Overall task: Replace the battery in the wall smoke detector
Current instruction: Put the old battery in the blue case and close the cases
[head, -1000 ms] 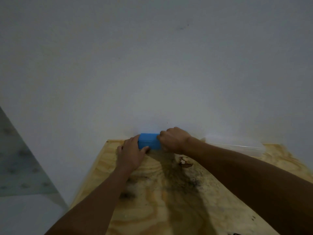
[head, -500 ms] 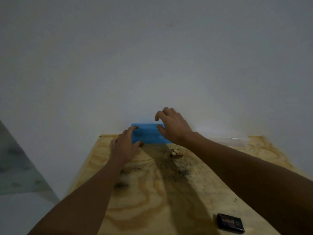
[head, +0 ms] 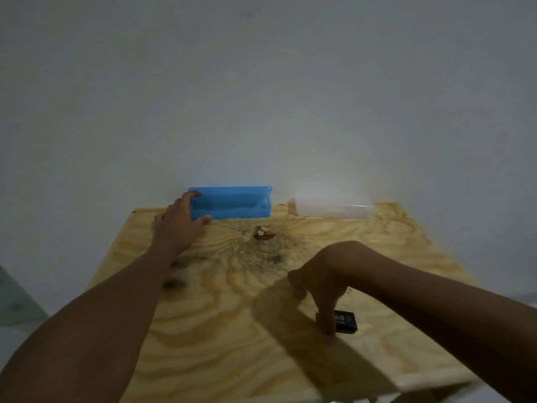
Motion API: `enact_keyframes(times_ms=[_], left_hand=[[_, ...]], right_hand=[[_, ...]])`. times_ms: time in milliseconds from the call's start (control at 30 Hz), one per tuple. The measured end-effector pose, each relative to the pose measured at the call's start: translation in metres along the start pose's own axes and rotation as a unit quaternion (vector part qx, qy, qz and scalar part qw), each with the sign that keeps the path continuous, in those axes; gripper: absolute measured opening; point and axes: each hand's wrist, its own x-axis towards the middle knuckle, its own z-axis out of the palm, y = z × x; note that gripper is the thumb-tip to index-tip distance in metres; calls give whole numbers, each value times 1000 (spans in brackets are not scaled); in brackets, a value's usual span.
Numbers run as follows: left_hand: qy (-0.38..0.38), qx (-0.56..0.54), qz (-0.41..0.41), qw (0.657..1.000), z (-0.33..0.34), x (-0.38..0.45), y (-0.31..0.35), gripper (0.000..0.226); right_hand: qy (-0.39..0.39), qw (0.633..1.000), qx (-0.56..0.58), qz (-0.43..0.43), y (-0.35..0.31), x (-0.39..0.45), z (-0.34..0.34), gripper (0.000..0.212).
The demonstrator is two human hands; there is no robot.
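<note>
The left hand (head: 178, 226) gripped the left end of the blue case (head: 230, 202), fingers over its top and thumb at its lower edge. The case stood at the far edge of the plywood table (head: 220, 330), against the wall. The right hand (head: 324, 282) pointed its fingers down, pinching the black battery (head: 345, 321) at the table's near right.

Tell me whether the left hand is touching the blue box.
Touching. The head view shows the left hand at the left end of the blue box, fingers on its top corner and thumb against its lower front edge.
</note>
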Motion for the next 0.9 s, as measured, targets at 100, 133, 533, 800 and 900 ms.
enact_keyframes(times_ms=[100,133,533,800,900], left_hand=[[0,1,4,1000,-1,0,0,59],[1,1,2,1000,-1,0,0,58],[5,-8,-6,1000,-2,1,-2,57],[12,-16,-6,1000,-2,0,0,56],[14,-10,-8,1000,-3,1,-1,55]], right_hand=[[15,999,-31,21,-2,0,16,90],[23,999,-36,21,-2,2,21,85],[211,956,179,-99,10,33,-23,28],[488,822,284,-78,2,101,-77,32],[529,798,284,-56,1,120,-88,20]])
